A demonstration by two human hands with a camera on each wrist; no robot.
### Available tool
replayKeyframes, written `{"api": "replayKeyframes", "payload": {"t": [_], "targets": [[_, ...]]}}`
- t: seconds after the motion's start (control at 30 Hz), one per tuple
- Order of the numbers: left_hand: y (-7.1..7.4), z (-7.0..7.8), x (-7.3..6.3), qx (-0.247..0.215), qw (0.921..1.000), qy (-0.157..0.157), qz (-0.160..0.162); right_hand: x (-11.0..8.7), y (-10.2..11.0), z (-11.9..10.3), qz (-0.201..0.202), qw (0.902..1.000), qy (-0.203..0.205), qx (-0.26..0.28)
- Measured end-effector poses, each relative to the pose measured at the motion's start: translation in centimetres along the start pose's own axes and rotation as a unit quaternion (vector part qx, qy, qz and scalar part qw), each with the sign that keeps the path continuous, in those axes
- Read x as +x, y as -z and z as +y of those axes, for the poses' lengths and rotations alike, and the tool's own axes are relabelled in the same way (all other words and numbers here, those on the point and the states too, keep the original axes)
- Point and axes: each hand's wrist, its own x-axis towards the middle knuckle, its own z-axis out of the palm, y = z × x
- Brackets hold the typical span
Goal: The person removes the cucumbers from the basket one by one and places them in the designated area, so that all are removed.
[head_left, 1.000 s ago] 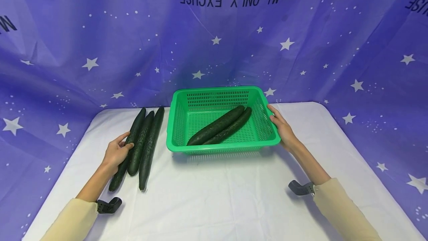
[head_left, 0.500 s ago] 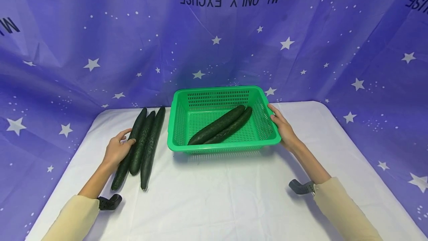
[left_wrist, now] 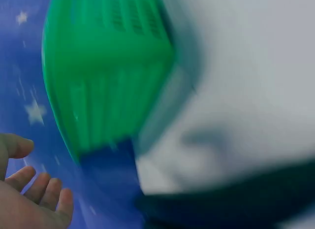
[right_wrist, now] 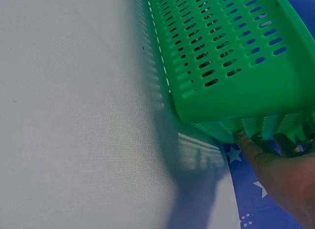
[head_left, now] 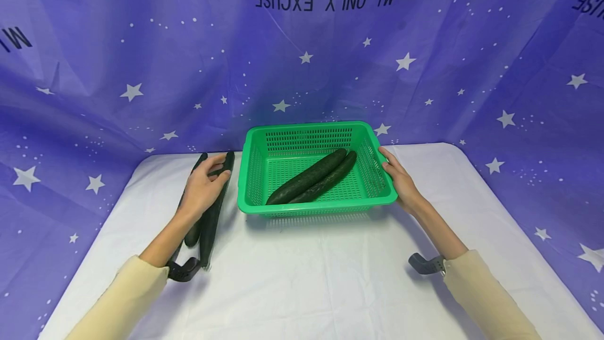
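My left hand (head_left: 203, 188) is over three dark green cucumbers lying side by side at the table's left, hiding much of them. The rightmost cucumber (head_left: 211, 230) shows best. In the left wrist view, the left fingers (left_wrist: 37, 189) are loosely bent with nothing between them; a blurred dark green shape (left_wrist: 236, 204) lies at lower right. My right hand (head_left: 401, 182) touches the right side of a green slotted basket (head_left: 316, 209), its fingers against the outer wall below the rim in the right wrist view. Inside the basket two cucumbers (head_left: 309, 177) lie slantwise together.
A white cloth (head_left: 321, 277) covers the table. Behind it hangs a purple curtain (head_left: 302, 77) with white stars and printed letters, close to the basket's far side. Dark wrist mounts (head_left: 184, 270) stick out from both sleeves.
The left hand has moved right and away from me, off the leftmost cucumber's side to over the middle and right ones. The right hand and basket look nearly unchanged.
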Motion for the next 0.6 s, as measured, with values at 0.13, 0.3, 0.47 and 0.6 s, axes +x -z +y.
{"api": "replayKeyframes", "payload": {"t": [0.13,0.3,0.47,0.6], "targets": [[-2.4,2.7,0.5,-0.020,0.9988,-0.032,-0.032,-0.1,-0.1,0.0,0.000,1.0000,0.001,-0.001],[-5.4,4.8,1.3,-0.035,0.9953,-0.053,-0.073,-0.1,-0.1,-0.1,0.002,1.0000,-0.002,-0.003],[-8.3,5.9,2.3,-0.050,0.9901,-0.061,-0.116,-0.1,0.0,-0.1,0.003,1.0000,-0.006,0.001],[-10.3,6.4,3.0,-0.042,0.9860,-0.051,-0.153,-0.1,-0.1,-0.1,0.003,1.0000,-0.006,0.005]]}}
